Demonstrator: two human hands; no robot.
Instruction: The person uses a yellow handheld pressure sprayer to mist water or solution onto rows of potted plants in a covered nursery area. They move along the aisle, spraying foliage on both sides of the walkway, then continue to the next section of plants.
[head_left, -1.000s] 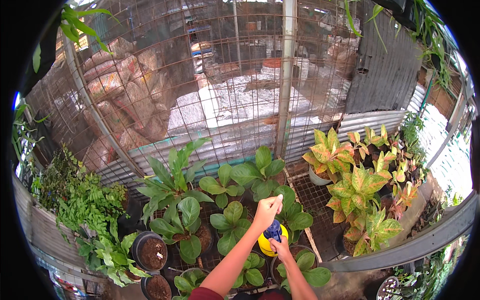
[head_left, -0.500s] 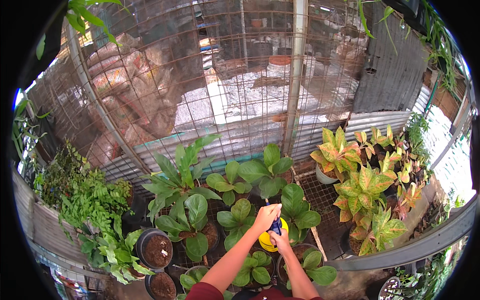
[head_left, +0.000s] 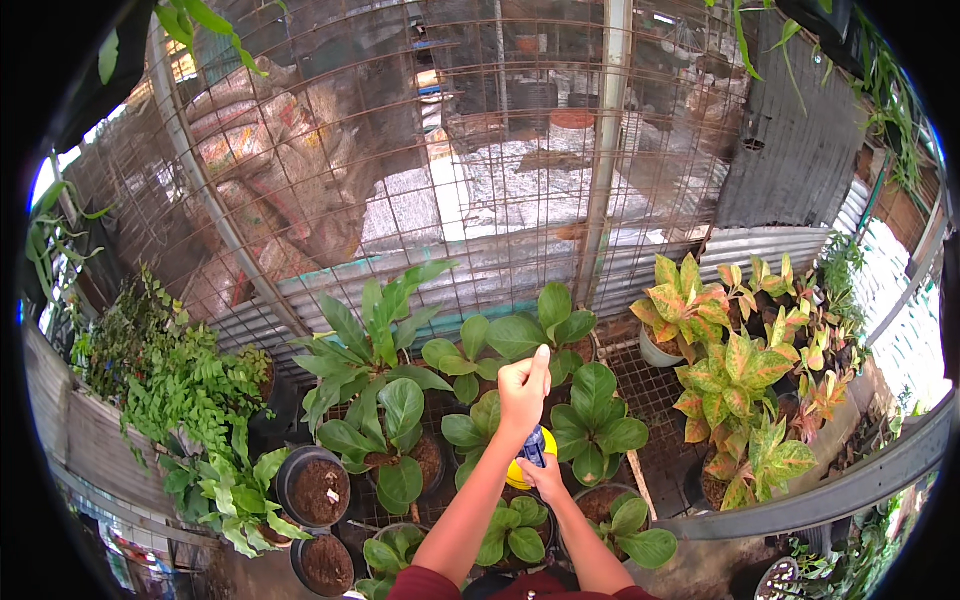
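Note:
A yellow pump sprayer [head_left: 519,474] with a dark blue top stands out among the potted plants, low in the middle. My right hand [head_left: 546,479] is closed round its blue grip. Higher up, my left hand [head_left: 522,392] makes a fist with the thumb upward; its wrist and forearm cover whatever runs between it and the sprayer, so what it holds is hidden. Broad-leaved green plants surround both hands: one [head_left: 597,425] is to the right, another [head_left: 545,325] just beyond the left hand, and a low one [head_left: 515,530] sits nearer me.
Pots of bare soil [head_left: 315,487] stand at left, beside leafy ferns [head_left: 185,375]. Red-and-green patterned plants [head_left: 740,375] fill the right side. A rusty wire mesh fence [head_left: 480,170] rises behind, and a metal rail [head_left: 810,505] crosses at lower right.
My left hand has risen away from the sprayer's top, toward the far plants. The right hand still grips the sprayer, slightly further left. The whole view has shifted a little.

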